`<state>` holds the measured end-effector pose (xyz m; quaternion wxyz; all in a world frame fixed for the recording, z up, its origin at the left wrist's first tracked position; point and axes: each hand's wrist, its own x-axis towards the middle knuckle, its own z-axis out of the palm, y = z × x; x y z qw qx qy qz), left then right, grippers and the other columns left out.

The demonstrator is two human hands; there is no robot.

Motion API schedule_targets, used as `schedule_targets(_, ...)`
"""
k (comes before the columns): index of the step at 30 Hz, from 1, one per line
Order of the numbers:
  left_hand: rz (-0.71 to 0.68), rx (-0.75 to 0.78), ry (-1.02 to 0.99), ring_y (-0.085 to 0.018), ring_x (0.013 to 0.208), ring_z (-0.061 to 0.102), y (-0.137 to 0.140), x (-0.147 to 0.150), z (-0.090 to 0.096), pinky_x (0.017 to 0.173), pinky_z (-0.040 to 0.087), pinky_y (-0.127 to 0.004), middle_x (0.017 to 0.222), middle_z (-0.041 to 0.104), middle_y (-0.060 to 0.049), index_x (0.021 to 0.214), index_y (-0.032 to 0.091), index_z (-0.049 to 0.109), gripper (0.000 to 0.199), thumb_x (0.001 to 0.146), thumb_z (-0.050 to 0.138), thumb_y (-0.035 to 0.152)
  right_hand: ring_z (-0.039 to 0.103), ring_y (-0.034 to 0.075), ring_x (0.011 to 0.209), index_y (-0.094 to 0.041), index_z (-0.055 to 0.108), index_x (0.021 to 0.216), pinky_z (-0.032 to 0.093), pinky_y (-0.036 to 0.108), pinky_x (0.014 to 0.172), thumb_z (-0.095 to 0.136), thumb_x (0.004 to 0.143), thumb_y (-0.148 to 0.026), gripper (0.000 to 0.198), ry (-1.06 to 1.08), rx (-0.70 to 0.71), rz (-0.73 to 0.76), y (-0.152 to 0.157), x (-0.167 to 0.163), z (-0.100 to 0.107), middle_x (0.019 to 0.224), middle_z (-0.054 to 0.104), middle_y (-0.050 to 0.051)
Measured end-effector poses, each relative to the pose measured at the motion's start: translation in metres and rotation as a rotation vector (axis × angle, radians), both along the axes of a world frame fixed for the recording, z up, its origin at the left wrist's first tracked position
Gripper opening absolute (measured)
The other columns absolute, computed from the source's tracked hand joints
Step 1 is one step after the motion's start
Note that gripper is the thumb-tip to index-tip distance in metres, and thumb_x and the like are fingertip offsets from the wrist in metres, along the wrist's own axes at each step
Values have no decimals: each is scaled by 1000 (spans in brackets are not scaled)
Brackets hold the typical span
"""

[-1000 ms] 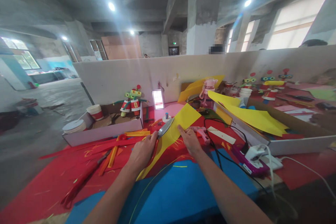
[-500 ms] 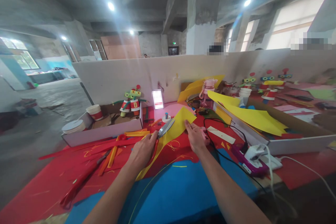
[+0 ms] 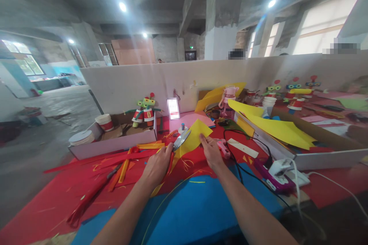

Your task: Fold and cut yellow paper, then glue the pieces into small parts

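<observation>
My left hand (image 3: 157, 164) is closed around the handles of a pair of scissors (image 3: 181, 140), whose blades point up and to the right. The blades lie against a yellow sheet of paper (image 3: 196, 134); whether they are parted is hard to make out. Between thumb and fingers, my right hand (image 3: 212, 151) pinches the sheet at its right edge. A narrow part of the sheet trails down beneath the scissors, and a thin curled yellow offcut (image 3: 187, 164) hangs below it. Blue sheet material (image 3: 189, 206) lies under both forearms.
A white box (image 3: 115, 147) with paper-cup robots stands left. Another box (image 3: 330, 157) with yellow sheets stands right, near a purple power strip (image 3: 273, 176) with cables. A pink glue gun (image 3: 223, 148) lies beside my right hand. Red sheets and strips cover the left side.
The yellow sheet and my right hand have shifted slightly left and down. The curled offcut now hangs lower under the sheet. My left hand stays nearly in place with the scissors.
</observation>
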<state>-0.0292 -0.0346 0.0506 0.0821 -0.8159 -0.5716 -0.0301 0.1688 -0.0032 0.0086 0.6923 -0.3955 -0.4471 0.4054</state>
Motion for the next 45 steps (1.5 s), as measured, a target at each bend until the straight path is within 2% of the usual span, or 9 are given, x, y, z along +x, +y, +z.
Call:
schedule_targets(9, 30, -100, 30, -28, 90, 67, -10, 8, 17, 72, 51, -37, 114, 61, -16, 129, 20, 36, 34, 97, 26, 25, 37, 12, 52, -21, 51, 55, 28, 26, 52, 66, 69, -60, 44, 62, 15, 24, -3, -2, 6, 53, 47, -3)
schedule_targets(18, 18, -98, 57, -28, 89, 67, -9, 4, 13, 71, 51, -37, 111, 62, -16, 128, 20, 35, 35, 94, 31, 18, 46, 13, 55, -20, 55, 57, 34, 26, 54, 66, 67, -62, 45, 81, -13, 46, -6, -1, 10, 54, 54, -2)
schedule_targets(23, -16, -83, 69, -28, 89, 67, -6, 1, 10, 70, 50, -36, 109, 63, -15, 129, 21, 34, 38, 92, 33, 16, 58, 19, 65, -20, 66, 71, 42, 30, 60, 65, 70, -59, 39, 165, 29, 98, -2, 7, 10, 65, 65, 2)
schedule_targets(28, -35, -58, 52, -25, 89, 67, -4, -1, 5, 69, 50, -33, 110, 62, -14, 128, 22, 35, 36, 93, 32, 17, 59, 20, 64, -20, 69, 72, 42, 30, 57, 65, 70, -60, 41, 132, -6, 86, 0, 9, 9, 68, 68, 4)
schedule_targets(32, -44, 8, -26, -24, 94, 65, -1, -3, -1, 70, 49, -32, 115, 60, -13, 133, 22, 31, 40, 94, 30, 17, 59, 20, 65, -19, 69, 76, 42, 30, 58, 62, 72, -62, 44, 85, 19, 139, -4, 2, 9, 65, 66, 2)
schedule_targets(34, -50, 16, -77, -24, 97, 64, 0, -3, -3, 73, 49, -31, 115, 60, -13, 132, 22, 33, 38, 94, 31, 18, 56, 18, 61, -19, 68, 71, 40, 29, 57, 61, 72, -62, 43, 59, 42, 150, -6, -1, 7, 59, 62, 1)
schedule_targets(38, -48, -34, -119, -25, 98, 64, -1, -1, -3, 75, 48, -33, 115, 60, -14, 131, 20, 35, 37, 94, 32, 18, 45, 13, 51, -18, 60, 56, 34, 27, 51, 64, 70, -61, 45, -12, 20, 84, -6, -4, 3, 47, 49, -3)
schedule_targets(45, 12, -100, -68, -27, 96, 65, -7, 7, 8, 73, 49, -35, 118, 59, -15, 130, 21, 35, 35, 95, 31, 22, 44, 14, 52, -18, 61, 60, 33, 26, 49, 58, 68, -70, 53, -66, -19, 44, -4, -4, 1, 47, 48, -2)
